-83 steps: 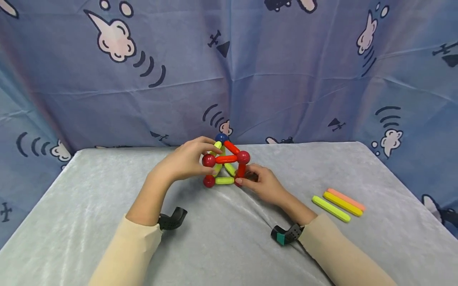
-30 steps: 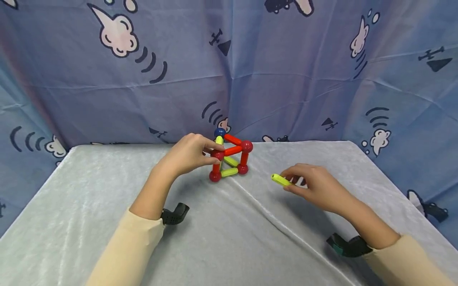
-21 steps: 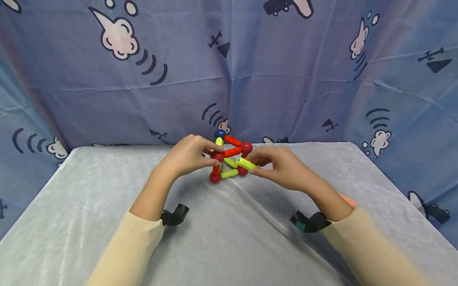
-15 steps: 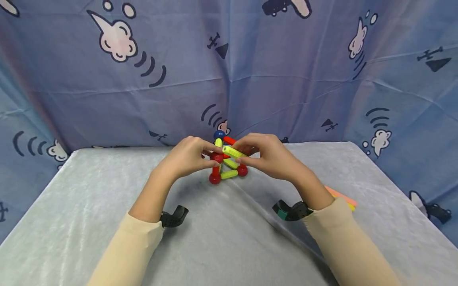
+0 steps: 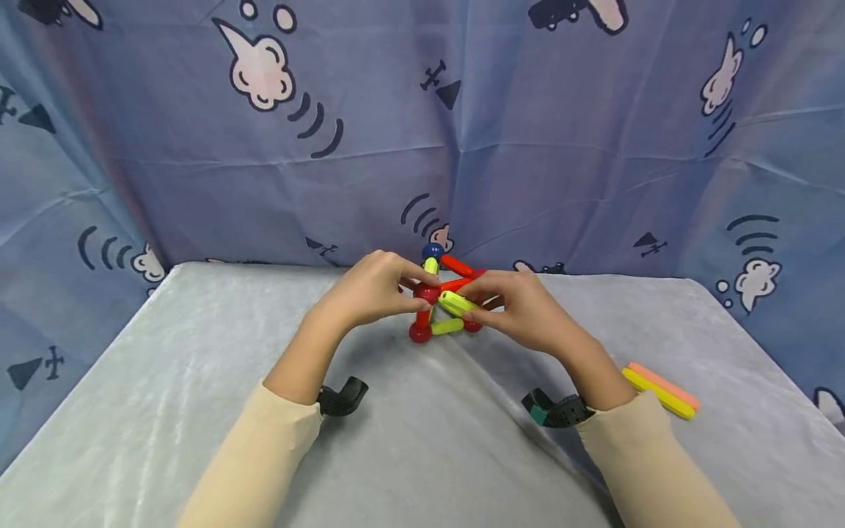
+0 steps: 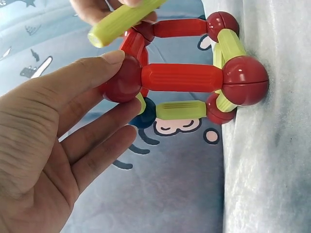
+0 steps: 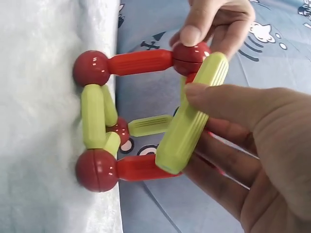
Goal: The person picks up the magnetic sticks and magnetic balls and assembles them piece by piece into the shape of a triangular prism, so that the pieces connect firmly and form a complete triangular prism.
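A prism-shaped frame of magnetic rods and balls stands upright on the cloth, its red balls at the base and a blue ball [image 5: 432,251] at the top back. My left hand [image 5: 370,292] pinches the red ball [image 6: 124,80] at its top front left corner between thumb and fingers. Between thumb and fingers of my right hand [image 5: 528,312] is a yellow-green magnetic rod [image 7: 194,111], held slanting in front of the frame's top red rods. One rod end points toward the ball in my left hand. The right fingers partly hide the frame's right side in the head view.
Two loose rods, one yellow [image 5: 660,394] and one orange [image 5: 667,383], lie side by side on the right of the grey cloth-covered table [image 5: 429,447]. A patterned blue curtain [image 5: 370,169] hangs right behind the table's back edge.
My right hand left the frame, picked up the yellow-green rod from the right and brought it to the frame's top, then lowered it slightly. My left hand stays on the top ball.
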{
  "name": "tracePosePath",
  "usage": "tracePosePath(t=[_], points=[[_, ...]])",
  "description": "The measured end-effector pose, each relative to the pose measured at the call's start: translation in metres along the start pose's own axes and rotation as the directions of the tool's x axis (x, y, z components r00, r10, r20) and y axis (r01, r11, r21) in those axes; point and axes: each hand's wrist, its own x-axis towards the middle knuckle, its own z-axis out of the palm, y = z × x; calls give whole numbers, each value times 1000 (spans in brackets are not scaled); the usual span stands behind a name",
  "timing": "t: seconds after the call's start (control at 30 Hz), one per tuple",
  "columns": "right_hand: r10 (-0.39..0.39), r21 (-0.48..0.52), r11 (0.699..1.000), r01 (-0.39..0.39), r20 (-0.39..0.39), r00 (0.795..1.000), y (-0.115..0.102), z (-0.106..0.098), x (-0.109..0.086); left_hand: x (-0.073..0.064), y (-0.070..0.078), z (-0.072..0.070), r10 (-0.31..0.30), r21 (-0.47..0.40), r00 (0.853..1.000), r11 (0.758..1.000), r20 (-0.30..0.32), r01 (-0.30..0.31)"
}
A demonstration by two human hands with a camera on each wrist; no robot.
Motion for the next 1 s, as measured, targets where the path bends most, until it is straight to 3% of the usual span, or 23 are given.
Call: tracePosePath(t=[0.3, 0.63, 0.73, 0.8, 0.9, 0.93, 1.0], points=[[32, -61, 998, -31, 13, 999, 4, 17, 2, 2, 4, 1, -20, 19, 1000, 1000, -3, 20], [-17, -155, 988, -2, -119, 993, 3, 31, 5, 0, 4, -1, -23, 20, 1000, 1000, -1, 23], [-81, -205, 978, 49, -151, 985, 7, 32, 4, -1, 4, -1, -21, 12, 1000, 1000, -3, 21], [-174, -217, 967, 130, -201, 964, 13, 31, 2, -1, 3, -1, -23, 4, 1000, 1000, -3, 23], [-267, -183, 959, 214, -348, 898, 25, 28, -1, 0, 2, -1, -30, -16, 1000, 999, -1, 30], [-250, -143, 967, 209, -401, 881, 31, 27, -2, 0, 2, -1, -33, -23, 999, 999, 0, 33], [-123, -8, 991, 134, -454, 882, 40, 26, -5, 0, 1, -1, -37, -40, 999, 999, 2, 37]])
